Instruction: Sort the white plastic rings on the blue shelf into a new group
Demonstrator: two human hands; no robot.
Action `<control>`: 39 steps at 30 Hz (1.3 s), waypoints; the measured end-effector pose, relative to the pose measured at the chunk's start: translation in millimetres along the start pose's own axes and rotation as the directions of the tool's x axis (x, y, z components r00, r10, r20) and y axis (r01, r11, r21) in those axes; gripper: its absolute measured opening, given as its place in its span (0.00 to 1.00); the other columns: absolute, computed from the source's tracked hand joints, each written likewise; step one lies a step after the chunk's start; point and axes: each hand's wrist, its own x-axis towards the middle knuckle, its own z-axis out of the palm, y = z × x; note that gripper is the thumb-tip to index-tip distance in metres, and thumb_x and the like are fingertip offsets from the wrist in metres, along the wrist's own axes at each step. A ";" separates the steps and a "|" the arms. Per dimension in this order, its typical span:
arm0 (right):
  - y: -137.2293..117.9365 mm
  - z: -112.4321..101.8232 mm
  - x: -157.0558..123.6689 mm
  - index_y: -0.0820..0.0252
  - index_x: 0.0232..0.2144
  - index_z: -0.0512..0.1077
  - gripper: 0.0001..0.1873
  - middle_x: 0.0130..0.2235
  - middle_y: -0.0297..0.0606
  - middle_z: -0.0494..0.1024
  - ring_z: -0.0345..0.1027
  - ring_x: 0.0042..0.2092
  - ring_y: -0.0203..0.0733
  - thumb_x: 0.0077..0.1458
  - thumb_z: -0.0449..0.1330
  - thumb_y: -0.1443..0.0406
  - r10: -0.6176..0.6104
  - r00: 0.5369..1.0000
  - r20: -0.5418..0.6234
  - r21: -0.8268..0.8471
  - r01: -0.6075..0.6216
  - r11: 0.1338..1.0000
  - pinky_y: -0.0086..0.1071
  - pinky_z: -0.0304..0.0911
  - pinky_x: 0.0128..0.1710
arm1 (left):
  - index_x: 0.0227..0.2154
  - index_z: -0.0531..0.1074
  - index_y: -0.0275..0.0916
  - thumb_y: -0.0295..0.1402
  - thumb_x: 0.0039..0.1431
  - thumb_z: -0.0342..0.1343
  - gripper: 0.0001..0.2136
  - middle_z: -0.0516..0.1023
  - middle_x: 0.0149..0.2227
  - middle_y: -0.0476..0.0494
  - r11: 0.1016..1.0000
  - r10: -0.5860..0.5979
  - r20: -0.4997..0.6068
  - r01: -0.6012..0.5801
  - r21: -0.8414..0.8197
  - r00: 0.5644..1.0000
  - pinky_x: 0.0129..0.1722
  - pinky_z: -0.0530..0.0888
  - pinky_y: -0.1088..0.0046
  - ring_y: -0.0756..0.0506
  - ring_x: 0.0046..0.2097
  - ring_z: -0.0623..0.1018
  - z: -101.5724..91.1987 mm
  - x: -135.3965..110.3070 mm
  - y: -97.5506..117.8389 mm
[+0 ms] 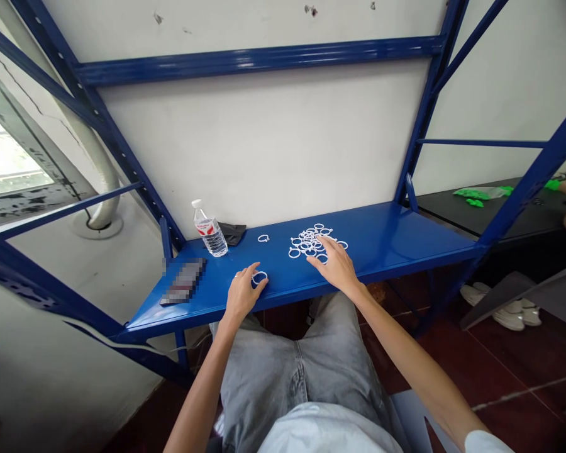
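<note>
White ring (260, 273) is left of the ring pile (306, 241), between my left hand's (243, 290) fingertips, can't tell if gripped; right hand (337, 264) spread loose over the pile.

Rings (307, 240) look smooth plastic, shelf (382, 234) ptd. metal w/ gloss, trousers (259, 371) matt cloth.

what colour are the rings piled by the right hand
The piled rings are white, shown best in the head view.
</note>
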 end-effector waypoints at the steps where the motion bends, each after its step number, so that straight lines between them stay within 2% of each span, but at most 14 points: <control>1: -2.9 1.1 -0.8 0.55 0.69 0.68 0.33 0.68 0.50 0.70 0.62 0.69 0.62 0.66 0.63 0.52 -0.008 1.000 0.017 0.003 0.008 1.000 0.56 0.61 0.67 | 0.62 0.72 0.42 0.45 0.66 0.59 0.25 0.83 0.50 0.38 0.999 -0.011 0.001 0.011 -0.032 1.000 0.51 0.75 0.59 0.35 0.52 0.80 -1.4 0.2 2.3; 3: -11.9 3.8 -3.2 0.54 0.66 0.71 0.28 0.65 0.48 0.74 0.67 0.66 0.58 0.66 0.63 0.58 -0.019 0.997 0.076 0.032 0.016 0.999 0.52 0.64 0.65 | 0.62 0.72 0.43 0.47 0.64 0.62 0.26 0.83 0.49 0.40 0.993 -0.026 0.013 0.028 -0.115 1.000 0.49 0.76 0.62 0.37 0.50 0.81 -4.8 0.1 9.9; 5: -22.8 6.8 -6.8 0.51 0.64 0.73 0.26 0.61 0.44 0.78 0.74 0.59 0.53 0.65 0.64 0.62 -0.069 0.980 0.188 0.128 0.046 0.991 0.46 0.70 0.58 | 0.61 0.73 0.44 0.50 0.62 0.65 0.27 0.84 0.46 0.42 0.974 -0.022 0.025 0.027 -0.225 0.999 0.46 0.76 0.65 0.40 0.46 0.81 -8.5 -0.9 21.8; 8: -37.8 11.9 -14.5 0.47 0.63 0.74 0.25 0.56 0.38 0.82 0.79 0.47 0.45 0.64 0.65 0.62 -0.257 0.894 0.368 0.365 0.115 0.924 0.36 0.72 0.48 | 0.59 0.73 0.44 0.52 0.59 0.67 0.29 0.83 0.42 0.45 0.916 -0.004 0.040 0.020 -0.400 0.999 0.40 0.77 0.68 0.44 0.38 0.80 -13.3 -4.0 45.1; 11: -46.9 17.1 -21.2 0.50 0.54 0.81 0.16 0.46 0.36 0.86 0.78 0.40 0.42 0.67 0.64 0.58 -0.387 0.822 0.417 0.498 0.149 0.854 0.31 0.68 0.42 | 0.56 0.75 0.43 0.51 0.58 0.68 0.27 0.82 0.40 0.45 0.859 0.012 0.058 0.020 -0.512 0.998 0.37 0.77 0.70 0.46 0.35 0.79 -16.8 -7.3 64.9; 14: -48.7 18.7 -22.5 0.56 0.43 0.85 0.17 0.35 0.35 0.85 0.74 0.34 0.41 0.69 0.61 0.53 -0.358 0.841 0.405 0.498 0.126 0.858 0.30 0.64 0.37 | 0.55 0.76 0.41 0.51 0.60 0.66 0.26 0.83 0.41 0.43 0.800 0.006 0.089 0.049 -0.597 0.996 0.36 0.76 0.72 0.46 0.35 0.80 -20.2 -8.1 71.2; 17: -46.1 14.4 -19.2 0.58 0.40 0.84 0.19 0.32 0.35 0.84 0.72 0.32 0.40 0.70 0.60 0.52 -0.307 0.862 0.404 0.495 0.075 0.865 0.30 0.61 0.35 | 0.52 0.78 0.38 0.51 0.64 0.62 0.23 0.84 0.43 0.40 0.754 -0.006 0.139 0.096 -0.650 0.990 0.38 0.78 0.69 0.43 0.39 0.83 -24.5 -7.0 66.4; 20: -43.3 7.4 -16.0 0.59 0.39 0.84 0.19 0.33 0.36 0.84 0.71 0.32 0.39 0.70 0.59 0.53 -0.315 0.849 0.425 0.499 0.071 0.864 0.30 0.60 0.34 | 0.45 0.81 0.38 0.50 0.67 0.59 0.20 0.85 0.42 0.39 0.776 0.025 0.173 0.090 -0.624 0.985 0.42 0.79 0.67 0.40 0.42 0.84 -29.2 -6.4 61.2; 24: -42.6 2.2 -16.1 0.59 0.36 0.83 0.18 0.31 0.34 0.82 0.68 0.30 0.38 0.68 0.61 0.53 -0.362 0.789 0.496 0.469 0.107 0.877 0.30 0.57 0.32 | 0.47 0.81 0.39 0.49 0.67 0.59 0.19 0.86 0.40 0.40 0.797 0.035 0.138 0.056 -0.601 0.990 0.41 0.78 0.68 0.41 0.40 0.84 -32.8 -6.3 61.8; 26: -43.3 2.1 -17.0 0.59 0.35 0.82 0.18 0.31 0.34 0.82 0.67 0.29 0.37 0.68 0.61 0.53 -0.370 0.779 0.506 0.456 0.123 0.881 0.30 0.57 0.32 | 0.42 0.82 0.39 0.49 0.67 0.59 0.18 0.86 0.39 0.41 0.812 0.052 0.123 0.030 -0.583 0.991 0.40 0.78 0.68 0.41 0.40 0.84 -33.0 -5.9 63.3; 28: -44.0 2.8 -17.3 0.59 0.34 0.82 0.19 0.31 0.35 0.82 0.68 0.30 0.38 0.68 0.61 0.52 -0.368 0.792 0.487 0.450 0.134 0.883 0.30 0.57 0.33 | 0.39 0.82 0.39 0.49 0.67 0.58 0.18 0.86 0.39 0.40 0.823 0.062 0.115 0.015 -0.568 0.991 0.40 0.78 0.69 0.41 0.39 0.84 -33.1 -5.5 64.4; 32: -44.3 3.2 -16.4 0.59 0.33 0.81 0.20 0.30 0.36 0.81 0.69 0.31 0.39 0.69 0.59 0.52 -0.357 0.830 0.428 0.451 0.147 0.880 0.31 0.58 0.34 | 0.45 0.83 0.39 0.49 0.68 0.59 0.18 0.87 0.42 0.40 0.823 0.054 0.118 0.022 -0.567 0.992 0.40 0.78 0.69 0.41 0.41 0.84 -35.1 -6.0 66.0; 36: -44.3 2.9 -16.1 0.59 0.31 0.79 0.21 0.30 0.35 0.81 0.68 0.31 0.39 0.70 0.59 0.52 -0.372 0.825 0.426 0.456 0.160 0.876 0.31 0.57 0.35 | 0.40 0.84 0.41 0.47 0.68 0.59 0.15 0.87 0.41 0.41 0.859 0.082 0.087 -0.026 -0.511 0.993 0.40 0.77 0.69 0.42 0.40 0.83 -36.5 -6.6 68.2; 39: -44.9 4.2 -16.4 0.59 0.30 0.79 0.21 0.29 0.35 0.80 0.68 0.31 0.38 0.70 0.59 0.53 -0.379 0.833 0.403 0.450 0.179 0.875 0.31 0.57 0.35 | 0.38 0.84 0.42 0.46 0.68 0.59 0.14 0.87 0.38 0.42 0.887 0.056 0.030 -0.035 -0.460 0.998 0.37 0.76 0.69 0.42 0.38 0.83 -33.6 -6.4 69.0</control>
